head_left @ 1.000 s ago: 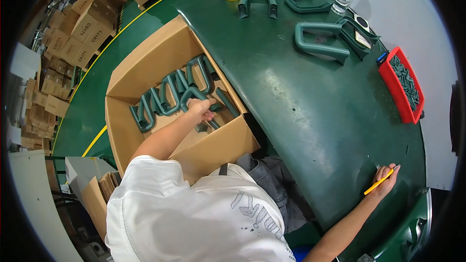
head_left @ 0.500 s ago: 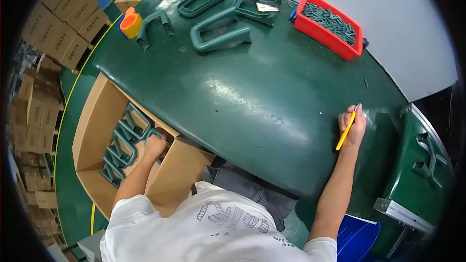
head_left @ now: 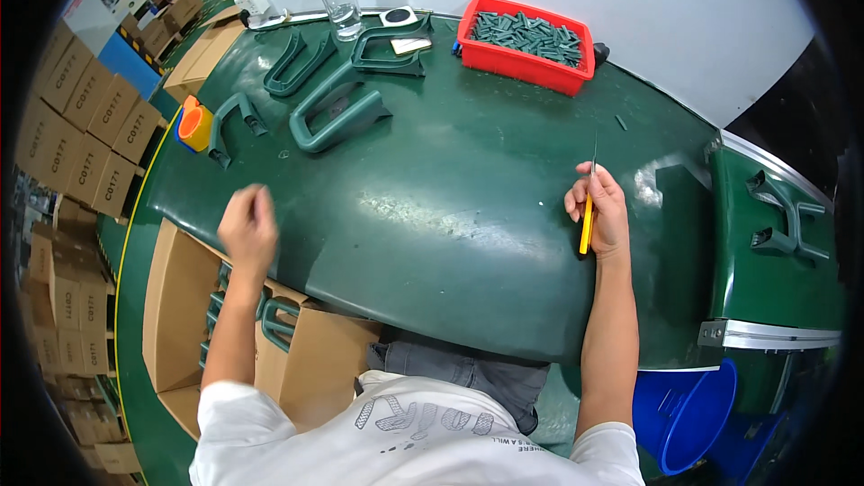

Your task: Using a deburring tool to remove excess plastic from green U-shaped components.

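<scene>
Two white sleeves (head_left: 241, 418) of ours lie nearest, short of the green table (head_left: 468, 279). Against the table's near left edge we have an open cardboard box (head_left: 324, 360); several green frames (head_left: 267, 322) lie inside it, partly hidden by our left forearm (head_left: 232, 324). Below the table's near right edge we see a blue bin (head_left: 684, 414). Over the table's left part hangs our left hand (head_left: 249, 229); its fingers look curled, but it is blurred, and we cannot tell whether they grip anything. Right of the table's middle, our right hand (head_left: 605, 207) is wrapped around the handle of a yellow knife (head_left: 587, 225), its thin blade pointing toward the table's far edge. Beside the table's right end we find a green side surface (head_left: 765, 297), with a branched green part (head_left: 792, 225) on it.

Farther across the table's left half lies a large U-shaped frame (head_left: 346, 126); nearer the table's left edge, an arched frame (head_left: 219, 132) sits beside an orange tape roll (head_left: 194, 129). Along the table's far edge we see a clear bottle (head_left: 342, 9) toward the left and, toward the right, a red tray (head_left: 526, 76) heaped with small green pieces (head_left: 526, 36). Beyond the table's left end stand stacked cartons (head_left: 90, 148).
</scene>
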`<action>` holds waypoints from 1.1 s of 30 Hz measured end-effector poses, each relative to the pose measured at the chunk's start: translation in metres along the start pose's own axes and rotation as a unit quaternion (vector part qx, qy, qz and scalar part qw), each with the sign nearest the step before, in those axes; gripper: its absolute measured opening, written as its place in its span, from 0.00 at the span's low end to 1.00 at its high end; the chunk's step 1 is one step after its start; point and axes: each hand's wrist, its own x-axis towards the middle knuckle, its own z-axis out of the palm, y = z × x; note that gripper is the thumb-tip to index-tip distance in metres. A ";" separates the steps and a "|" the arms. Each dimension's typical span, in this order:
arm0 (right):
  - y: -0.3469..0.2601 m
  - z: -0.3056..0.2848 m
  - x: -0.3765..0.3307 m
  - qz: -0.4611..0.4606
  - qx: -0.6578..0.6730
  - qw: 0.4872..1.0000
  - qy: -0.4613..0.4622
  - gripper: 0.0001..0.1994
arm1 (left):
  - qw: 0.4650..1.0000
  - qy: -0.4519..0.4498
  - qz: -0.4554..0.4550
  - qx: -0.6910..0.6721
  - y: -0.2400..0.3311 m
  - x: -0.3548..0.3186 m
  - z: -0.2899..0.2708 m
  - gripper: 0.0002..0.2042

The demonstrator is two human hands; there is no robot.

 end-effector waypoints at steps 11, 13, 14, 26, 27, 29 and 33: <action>-0.005 0.020 -0.006 0.042 -0.046 0.998 0.022 0.22 | 0.967 -0.104 -0.048 -0.226 0.075 0.067 0.139 0.15; -0.003 0.028 -0.005 0.025 -0.031 0.999 0.025 0.18 | 0.813 -0.169 -0.217 -0.514 0.098 0.065 0.125 0.14; -0.001 0.034 -0.006 0.040 -0.031 0.998 0.049 0.17 | 0.722 -0.179 -0.219 -0.631 0.111 0.061 0.120 0.14; 0.017 0.070 -0.020 -0.075 -0.198 0.972 0.099 0.24 | 0.495 -0.240 -0.341 -0.763 0.218 0.027 0.130 0.17; 0.018 0.070 -0.019 -0.094 -0.219 0.966 0.097 0.23 | 0.493 -0.235 -0.331 -0.769 0.218 0.025 0.130 0.17; 0.021 0.073 -0.020 -0.095 -0.266 0.954 0.106 0.20 | 0.507 -0.225 -0.348 -0.756 0.218 0.021 0.127 0.17; 0.028 0.086 -0.019 -0.040 -0.219 0.959 0.175 0.15 | 0.565 -0.186 -0.302 -0.745 0.229 0.004 0.118 0.14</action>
